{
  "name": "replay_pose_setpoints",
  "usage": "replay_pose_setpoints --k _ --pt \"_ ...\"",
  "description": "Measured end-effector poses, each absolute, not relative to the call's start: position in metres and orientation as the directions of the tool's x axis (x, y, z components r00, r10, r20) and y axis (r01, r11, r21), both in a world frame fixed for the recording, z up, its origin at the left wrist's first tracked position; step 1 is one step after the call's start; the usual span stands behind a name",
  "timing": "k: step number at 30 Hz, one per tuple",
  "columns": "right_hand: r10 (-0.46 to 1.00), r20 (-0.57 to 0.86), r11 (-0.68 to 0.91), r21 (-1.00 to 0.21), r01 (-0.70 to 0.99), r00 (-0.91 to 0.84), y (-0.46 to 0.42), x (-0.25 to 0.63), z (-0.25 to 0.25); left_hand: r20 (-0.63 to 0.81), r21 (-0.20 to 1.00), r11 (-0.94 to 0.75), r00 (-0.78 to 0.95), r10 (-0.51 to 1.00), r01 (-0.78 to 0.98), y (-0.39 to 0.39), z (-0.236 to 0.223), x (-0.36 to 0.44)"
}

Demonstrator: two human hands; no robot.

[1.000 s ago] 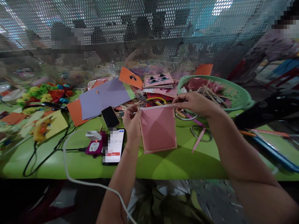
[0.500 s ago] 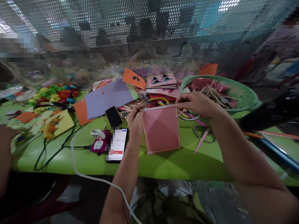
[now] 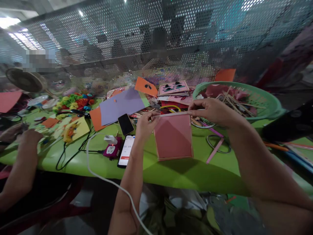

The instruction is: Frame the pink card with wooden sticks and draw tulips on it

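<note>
A square pink card (image 3: 174,138) edged with thin wooden sticks stands tilted up toward me above the green tabletop. A pale strip (image 3: 172,114) runs along its top edge. My left hand (image 3: 146,123) is closed with thumb and fingers at the top left corner. At the top right corner, my right hand (image 3: 207,111) pinches the card's edge, close to the end of the pale strip. Whether each hand grips the strip, the stick or both is too small to tell. A loose pink paper strip (image 3: 215,150) lies right of the card.
A green basket (image 3: 266,106) of sticks and pink scraps stands back right. Left lie a lit phone (image 3: 126,151), a dark phone (image 3: 126,124), a purple power socket (image 3: 112,148) with cables and lilac paper (image 3: 122,106). At far left are another person's hands (image 3: 26,135).
The view has turned left, so everything sits slightly further right, and the other person's hands show more. Both my hands keep their hold at the card's top corners.
</note>
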State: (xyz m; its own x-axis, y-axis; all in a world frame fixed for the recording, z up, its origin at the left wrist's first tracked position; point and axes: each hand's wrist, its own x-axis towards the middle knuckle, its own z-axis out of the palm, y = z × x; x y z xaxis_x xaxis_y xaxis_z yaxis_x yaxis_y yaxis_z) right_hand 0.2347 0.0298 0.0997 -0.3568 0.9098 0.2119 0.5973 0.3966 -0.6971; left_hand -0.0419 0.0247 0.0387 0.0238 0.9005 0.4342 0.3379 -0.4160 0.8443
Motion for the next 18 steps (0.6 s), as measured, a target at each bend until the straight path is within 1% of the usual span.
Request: replay_pose_setpoints --k 3,5,10,13,18 --pt "0.904 0.233 0.416 -0.672 0.612 -0.359 0.025 0.234 0.104 0.497 0.726 -0.492 0.127 0.858 0.481 0.022 0.05 -0.039" --pt "0.901 0.238 0.425 -0.657 0.623 -0.363 0.021 0.234 0.107 0.497 0.68 -0.515 0.188 0.847 0.523 0.021 0.056 -0.035" --pt "0.893 0.264 0.447 -0.611 0.653 -0.364 0.016 0.233 0.111 0.495 0.666 -0.544 0.242 0.834 0.511 0.018 0.067 -0.023" --pt "0.89 0.263 0.454 -0.593 0.665 -0.373 0.014 0.233 0.113 0.474 0.65 -0.538 0.266 0.839 0.537 0.015 0.074 -0.014" --pt "0.886 0.261 0.46 -0.592 0.662 -0.383 0.012 0.232 0.114 0.464 0.608 -0.552 0.308 0.83 0.571 0.011 0.081 -0.001"
